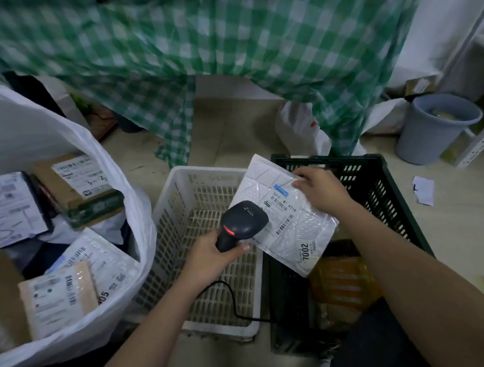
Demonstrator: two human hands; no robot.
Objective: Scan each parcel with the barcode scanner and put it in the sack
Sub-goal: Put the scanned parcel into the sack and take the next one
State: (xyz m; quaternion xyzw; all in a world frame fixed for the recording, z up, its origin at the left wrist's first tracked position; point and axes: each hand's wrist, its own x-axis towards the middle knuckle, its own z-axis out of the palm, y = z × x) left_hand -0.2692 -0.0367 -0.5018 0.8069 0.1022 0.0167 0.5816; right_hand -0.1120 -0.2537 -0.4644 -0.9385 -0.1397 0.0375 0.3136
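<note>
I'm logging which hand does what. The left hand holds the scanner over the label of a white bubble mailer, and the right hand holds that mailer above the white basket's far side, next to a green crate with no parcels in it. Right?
Not quite: the green crate is not empty. The head view shows yellow-orange parcels in it. The rest stands: the left hand grips the scanner over the label, and the right hand holds the white bubble mailer by the white basket.

Dim, flat indoor light with a cool greenish cast; no single source visible. Shadows soft and weak, deepest inside the dark green crate (381, 188) and along the near edge of the frame. Green checked cloth (223, 53) at the far side smeared by motion blur, squares running together. White sack (64, 134) at left is the brightest area, near washed out on its upper wall. Label print on the bubble mailer (284, 217) readable at centre; labels in the sack softer. Wide-angle bending at the edges: forearms stretch, the grey bin (432, 128) leans outward.
</note>
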